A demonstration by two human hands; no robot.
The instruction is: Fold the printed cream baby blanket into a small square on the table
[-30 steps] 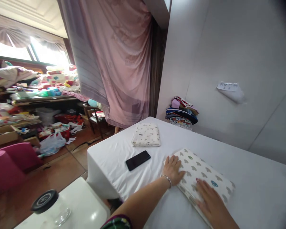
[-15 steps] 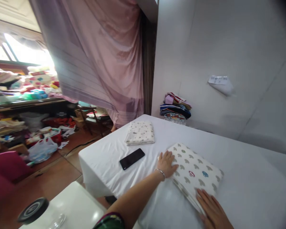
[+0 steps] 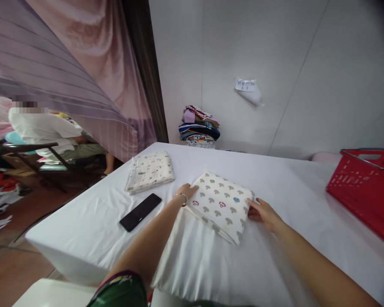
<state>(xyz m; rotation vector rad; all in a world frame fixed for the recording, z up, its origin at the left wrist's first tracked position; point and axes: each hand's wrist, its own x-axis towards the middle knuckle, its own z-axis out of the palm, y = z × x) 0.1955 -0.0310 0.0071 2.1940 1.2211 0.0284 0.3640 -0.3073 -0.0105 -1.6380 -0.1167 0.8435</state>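
A folded white cloth [image 3: 222, 204] with grey mushroom shapes and a few coloured ones lies on the white-covered table [image 3: 294, 192]. My left hand [image 3: 187, 194], a bracelet at its wrist, holds the cloth's left edge. At the opposite edge, my right hand [image 3: 263, 213] has its thumb over the fabric and its other fingers curled at the side, partly hidden. Left of the cloth lies a black phone [image 3: 141, 212]. Behind the phone rests a second folded cloth [image 3: 152, 170], white with small dark prints.
A red plastic basket [image 3: 365, 187] stands at the table's right side. Stacked fabrics [image 3: 199, 128] rise by the grey wall [image 3: 230, 47], beyond the back edge. A pink curtain [image 3: 92, 55] hangs at left, with a seated person [image 3: 48, 128] beyond it.
The view has swung right, bringing the red basket and the seated person into sight. My right hand has gone from lying flat on the cloth's near edge to holding its right edge.
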